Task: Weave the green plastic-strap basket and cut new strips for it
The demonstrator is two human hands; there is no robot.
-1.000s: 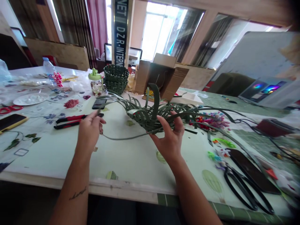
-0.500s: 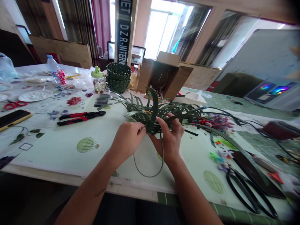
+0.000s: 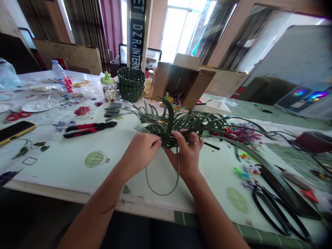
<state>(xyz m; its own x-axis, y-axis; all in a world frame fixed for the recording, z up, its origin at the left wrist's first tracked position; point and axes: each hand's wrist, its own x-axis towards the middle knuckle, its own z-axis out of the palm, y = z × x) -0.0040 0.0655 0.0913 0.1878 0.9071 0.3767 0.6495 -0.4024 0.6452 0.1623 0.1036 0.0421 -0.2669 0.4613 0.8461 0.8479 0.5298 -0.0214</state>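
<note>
A half-woven basket (image 3: 169,140) of dark green flat strips lies in the middle of the table, its loose strip ends fanning out to the back and both sides. Around its near right edge, my right hand (image 3: 185,147) is closed, with the thumb underneath. My left hand (image 3: 145,147) pinches at the near left edge, fingertips pressed together, apparently on a thin green strip (image 3: 163,194) that hangs in a loop below both hands. What exactly lies between the left fingertips is hidden.
Red-handled pliers (image 3: 90,129) lie to the left, near a phone (image 3: 17,132) and red scissors (image 3: 19,116). Behind stand a lidded jar (image 3: 108,88), finished woven baskets (image 3: 131,84) and a cardboard box (image 3: 181,81). Large black scissors (image 3: 275,211) and colourful beaded pieces (image 3: 241,135) are at right.
The view has shifted slightly. Both hands keep about the same hold on the basket, and the hanging loop sits a little further left.
</note>
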